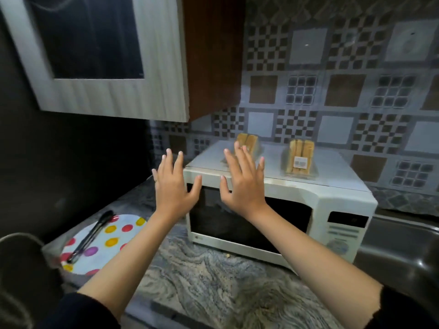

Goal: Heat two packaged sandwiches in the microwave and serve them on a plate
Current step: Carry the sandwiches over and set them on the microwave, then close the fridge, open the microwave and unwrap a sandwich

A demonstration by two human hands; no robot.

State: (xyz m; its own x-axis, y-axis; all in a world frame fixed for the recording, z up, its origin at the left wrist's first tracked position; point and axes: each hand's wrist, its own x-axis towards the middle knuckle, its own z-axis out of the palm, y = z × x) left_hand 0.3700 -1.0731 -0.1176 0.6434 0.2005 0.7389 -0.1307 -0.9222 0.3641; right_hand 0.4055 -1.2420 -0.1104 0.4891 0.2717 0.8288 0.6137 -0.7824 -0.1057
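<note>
A white microwave (339,205) stands on the marbled counter with its dark door shut. Two packaged sandwiches sit upright on its top: the left sandwich (248,141) partly behind my fingers, the right sandwich (299,160) with a white label. My left hand (174,184) and my right hand (244,180) are raised in front of the microwave's upper left, palms forward, fingers spread, holding nothing. A white plate with coloured dots (107,243) lies on the counter to the left, with black tongs (91,236) resting across it.
A wall cabinet (114,96) with a dark glass door hangs above the left, its lower edge just above my hands. A steel sink (401,252) lies right of the microwave. Patterned tiles cover the back wall. A dark rounded object (21,255) sits at the far left.
</note>
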